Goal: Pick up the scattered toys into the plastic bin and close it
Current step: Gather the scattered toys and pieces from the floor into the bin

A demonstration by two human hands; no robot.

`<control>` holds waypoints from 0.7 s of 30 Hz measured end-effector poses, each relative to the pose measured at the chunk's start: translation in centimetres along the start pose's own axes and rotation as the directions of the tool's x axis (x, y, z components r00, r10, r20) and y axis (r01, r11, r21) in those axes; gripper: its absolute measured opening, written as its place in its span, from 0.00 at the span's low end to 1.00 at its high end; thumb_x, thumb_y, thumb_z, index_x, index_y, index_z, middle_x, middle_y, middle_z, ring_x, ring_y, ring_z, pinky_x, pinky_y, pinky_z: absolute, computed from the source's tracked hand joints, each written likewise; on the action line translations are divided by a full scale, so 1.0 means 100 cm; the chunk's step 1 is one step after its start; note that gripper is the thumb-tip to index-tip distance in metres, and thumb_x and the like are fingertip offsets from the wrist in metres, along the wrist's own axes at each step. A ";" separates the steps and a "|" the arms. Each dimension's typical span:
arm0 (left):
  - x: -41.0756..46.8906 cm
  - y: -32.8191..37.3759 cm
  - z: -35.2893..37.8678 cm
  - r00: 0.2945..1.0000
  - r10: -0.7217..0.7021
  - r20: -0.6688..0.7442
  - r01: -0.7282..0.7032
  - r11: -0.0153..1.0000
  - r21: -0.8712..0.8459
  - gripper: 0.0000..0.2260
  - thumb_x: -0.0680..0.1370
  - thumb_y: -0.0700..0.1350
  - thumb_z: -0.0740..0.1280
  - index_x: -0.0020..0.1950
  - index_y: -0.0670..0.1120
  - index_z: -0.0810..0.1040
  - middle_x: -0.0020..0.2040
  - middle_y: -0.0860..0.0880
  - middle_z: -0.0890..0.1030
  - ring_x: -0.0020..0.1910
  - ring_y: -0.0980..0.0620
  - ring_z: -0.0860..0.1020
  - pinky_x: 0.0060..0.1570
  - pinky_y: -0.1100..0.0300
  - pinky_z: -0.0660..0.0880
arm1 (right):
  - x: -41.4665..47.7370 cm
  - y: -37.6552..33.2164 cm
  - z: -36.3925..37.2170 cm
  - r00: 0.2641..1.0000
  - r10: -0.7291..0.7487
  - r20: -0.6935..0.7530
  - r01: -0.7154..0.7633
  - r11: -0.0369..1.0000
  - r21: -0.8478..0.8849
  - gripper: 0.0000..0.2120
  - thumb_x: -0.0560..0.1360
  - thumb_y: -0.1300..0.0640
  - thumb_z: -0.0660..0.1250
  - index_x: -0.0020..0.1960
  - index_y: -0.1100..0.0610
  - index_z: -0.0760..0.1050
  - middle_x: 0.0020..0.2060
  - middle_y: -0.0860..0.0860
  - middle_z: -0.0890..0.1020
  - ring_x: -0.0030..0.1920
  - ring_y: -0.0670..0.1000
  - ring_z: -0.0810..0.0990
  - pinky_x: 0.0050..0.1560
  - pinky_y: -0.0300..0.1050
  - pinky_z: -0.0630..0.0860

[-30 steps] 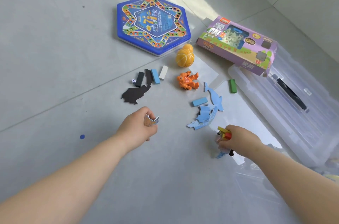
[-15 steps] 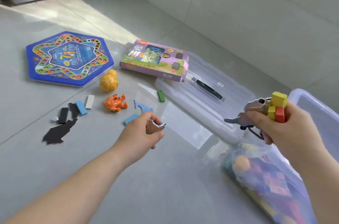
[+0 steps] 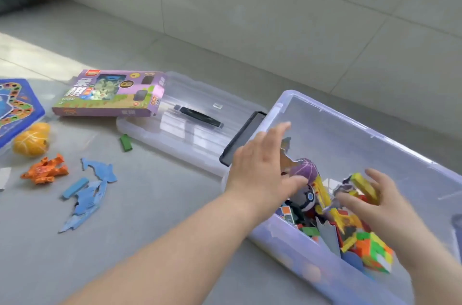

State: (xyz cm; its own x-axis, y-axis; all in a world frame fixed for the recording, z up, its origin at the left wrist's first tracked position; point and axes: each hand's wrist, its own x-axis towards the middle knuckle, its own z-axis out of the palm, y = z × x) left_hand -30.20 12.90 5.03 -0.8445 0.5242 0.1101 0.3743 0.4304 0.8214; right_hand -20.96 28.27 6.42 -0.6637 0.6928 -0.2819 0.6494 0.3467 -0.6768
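- Left hand (image 3: 260, 169) was over the bin (image 3: 350, 114), fingers spread, gripping nothing; probably placed to drop toys inside.
- Right hand (image 3: 375, 204) was likewise spread, a yellow block (image 3: 363, 186) loose against its fingers.
- Lid (image 3: 190, 134) lay beside the bin; orange figure (image 3: 46, 169) on the floor, uncollected.

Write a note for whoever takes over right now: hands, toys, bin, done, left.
The left grip is open above the plastic bin. The right grip is over it by a yellow block; held or released, unclear.
Done: many toys in the bin.
Left on the floor: orange ball, orange figure, blue flat pieces, blue block, green block, purple box, blue game board.
Then fit the lid, lying beside the bin under the purple box's end.
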 end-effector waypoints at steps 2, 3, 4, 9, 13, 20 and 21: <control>0.007 0.000 0.017 0.992 -0.047 0.119 0.032 0.991 0.128 0.43 0.70 0.54 0.69 0.74 0.54 0.42 0.73 0.54 0.55 0.72 0.57 0.51 0.71 0.61 0.47 | 0.002 0.005 -0.004 1.000 -0.002 0.030 0.004 0.998 -0.065 0.34 0.73 0.54 0.68 0.74 0.49 0.55 0.73 0.53 0.61 0.70 0.57 0.64 0.67 0.54 0.65; 0.007 -0.003 0.023 0.989 -0.047 0.137 0.023 0.986 0.168 0.44 0.71 0.56 0.68 0.74 0.53 0.39 0.76 0.55 0.48 0.74 0.58 0.46 0.73 0.61 0.43 | 0.003 0.007 -0.005 0.999 -0.027 0.018 0.029 0.997 -0.071 0.34 0.74 0.53 0.67 0.74 0.48 0.54 0.75 0.51 0.58 0.73 0.55 0.59 0.71 0.54 0.60; 0.007 -0.006 0.026 0.991 -0.032 0.129 0.010 0.985 0.174 0.42 0.72 0.56 0.66 0.74 0.53 0.39 0.76 0.56 0.45 0.74 0.58 0.43 0.72 0.62 0.40 | 0.006 0.011 -0.007 0.998 -0.068 -0.019 0.066 0.995 -0.070 0.32 0.75 0.54 0.65 0.74 0.48 0.55 0.75 0.50 0.58 0.74 0.54 0.57 0.72 0.54 0.58; -0.005 -0.022 0.017 0.979 0.183 -0.093 -0.178 0.982 0.057 0.30 0.72 0.55 0.59 0.72 0.48 0.61 0.72 0.51 0.65 0.68 0.61 0.59 0.62 0.75 0.49 | 0.006 0.016 0.005 0.993 -0.108 -0.041 0.110 0.992 0.067 0.24 0.76 0.56 0.64 0.70 0.49 0.64 0.68 0.56 0.70 0.65 0.58 0.70 0.61 0.55 0.71; -0.019 -0.055 -0.024 0.907 0.317 -0.278 -0.272 0.943 0.190 0.15 0.70 0.49 0.60 0.53 0.46 0.76 0.44 0.48 0.82 0.48 0.57 0.72 0.50 0.67 0.66 | -0.005 -0.003 0.019 0.956 -0.247 -0.157 0.266 0.957 0.114 0.02 0.75 0.58 0.64 0.45 0.53 0.74 0.37 0.46 0.83 0.37 0.51 0.77 0.31 0.32 0.71; -0.072 -0.151 -0.142 0.903 -0.282 -0.322 0.363 0.904 0.225 0.17 0.74 0.57 0.56 0.28 0.52 0.62 0.27 0.54 0.68 0.41 0.41 0.75 0.36 0.58 0.63 | -0.049 -0.095 0.098 0.854 -0.516 0.064 0.513 0.856 0.058 0.16 0.74 0.56 0.66 0.33 0.65 0.72 0.22 0.54 0.71 0.26 0.45 0.68 0.25 0.32 0.64; -0.085 -0.170 -0.159 0.868 -0.364 -0.339 0.452 0.861 0.233 0.19 0.77 0.55 0.57 0.28 0.51 0.62 0.28 0.52 0.70 0.43 0.40 0.76 0.37 0.58 0.62 | -0.055 -0.110 0.118 0.828 -0.529 0.186 0.537 0.844 0.010 0.12 0.75 0.56 0.65 0.34 0.60 0.74 0.21 0.50 0.72 0.25 0.45 0.69 0.25 0.32 0.64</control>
State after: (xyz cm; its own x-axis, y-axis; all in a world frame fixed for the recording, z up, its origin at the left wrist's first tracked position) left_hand -35.53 -10.58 -0.97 -0.9987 0.0492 -0.0140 0.0296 0.7788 0.6266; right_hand -28.84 13.23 7.36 -0.9621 0.2727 -0.0020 0.1881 0.6583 -0.7289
